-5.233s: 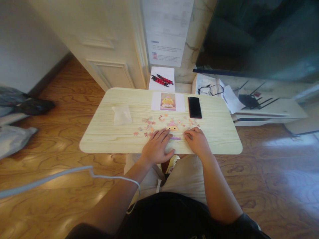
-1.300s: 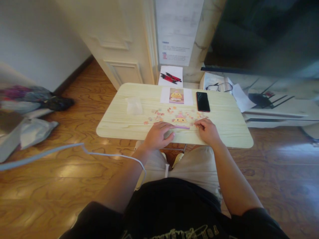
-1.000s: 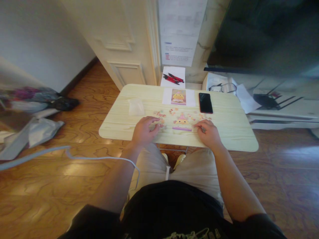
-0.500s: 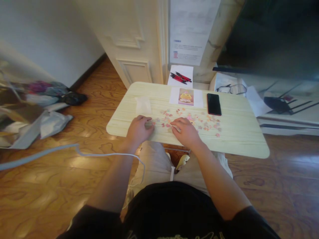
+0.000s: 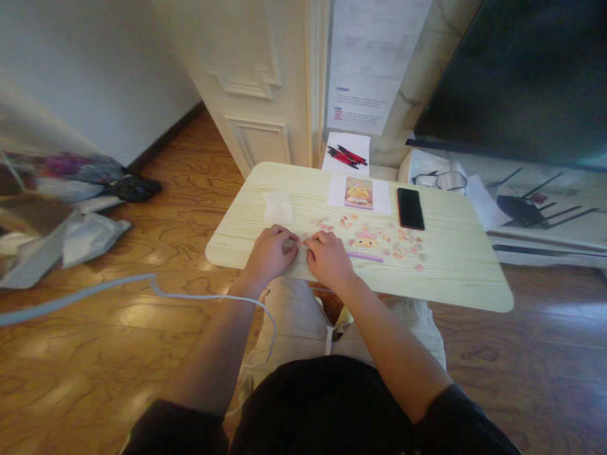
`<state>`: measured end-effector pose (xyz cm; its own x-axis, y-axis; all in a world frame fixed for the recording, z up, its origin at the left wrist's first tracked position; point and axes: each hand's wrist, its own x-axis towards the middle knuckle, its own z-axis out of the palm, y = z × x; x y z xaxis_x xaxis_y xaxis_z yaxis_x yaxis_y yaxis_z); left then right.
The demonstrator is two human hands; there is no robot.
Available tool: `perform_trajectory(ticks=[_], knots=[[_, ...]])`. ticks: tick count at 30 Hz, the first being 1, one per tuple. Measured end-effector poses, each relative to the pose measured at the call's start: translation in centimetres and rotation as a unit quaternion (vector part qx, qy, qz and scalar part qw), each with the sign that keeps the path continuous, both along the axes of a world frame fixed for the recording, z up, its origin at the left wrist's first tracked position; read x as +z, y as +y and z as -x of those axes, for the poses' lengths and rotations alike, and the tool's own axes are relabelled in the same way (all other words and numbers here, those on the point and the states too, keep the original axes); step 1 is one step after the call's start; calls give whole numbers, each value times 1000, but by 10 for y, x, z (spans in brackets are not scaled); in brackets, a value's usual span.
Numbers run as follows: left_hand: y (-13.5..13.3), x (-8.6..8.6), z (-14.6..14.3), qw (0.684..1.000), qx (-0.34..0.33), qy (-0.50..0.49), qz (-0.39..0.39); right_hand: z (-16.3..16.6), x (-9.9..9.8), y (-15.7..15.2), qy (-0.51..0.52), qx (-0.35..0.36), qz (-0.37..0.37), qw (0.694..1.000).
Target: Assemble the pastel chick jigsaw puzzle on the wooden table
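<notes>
My left hand (image 5: 272, 256) rests at the near left part of the table, fingers curled around a small pinkish puzzle piece (image 5: 299, 242) at their tips. Close against it on the right is my right hand (image 5: 331, 259), its fingers bent and drawn together; whatever they pinch is too small to make out. Right of my hands lies a joined part of the puzzle (image 5: 365, 239) with a yellow face and pink top. Below that runs a purple joined strip (image 5: 366, 256), its left end near my right hand. Loose puzzle pieces (image 5: 401, 248) are scattered beyond and to the right.
A printed picture (image 5: 359, 192) of a yellow character lies at the table's far side. Right of it is a black phone (image 5: 410, 208). A clear plastic bag (image 5: 279, 207) lies at the left. Red pens (image 5: 348, 157) sit on paper behind the table (image 5: 455, 265). A white cable crosses my left forearm.
My right hand has moved left, close to my left hand, uncovering the yellow-faced part and purple strip. My left hand's fingers have drawn closer together. The view has shifted slightly.
</notes>
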<state>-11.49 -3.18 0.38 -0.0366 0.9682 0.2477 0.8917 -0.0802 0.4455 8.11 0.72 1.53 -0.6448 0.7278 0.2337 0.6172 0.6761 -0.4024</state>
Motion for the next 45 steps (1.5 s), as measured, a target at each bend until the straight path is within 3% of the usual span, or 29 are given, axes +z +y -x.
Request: perform_trajectory(ticks=[7, 16, 26, 38, 45], knots=[[3, 1, -3, 1000, -5, -18, 0, -20, 7, 10, 9, -36, 8, 999], [9, -3, -16, 999, -20, -15, -31, -86, 2, 12, 103, -96, -25, 990], [21, -5, -43, 997, -70, -3, -36, -152, 2, 22, 120, -179, -45, 975], [25, -9, -47, 997, -61, -4, -57, -172, -2, 23, 144, -199, -39, 969], [16, -1, -58, 996, -79, 42, -20, -172, -1, 26, 147, -197, -36, 969]])
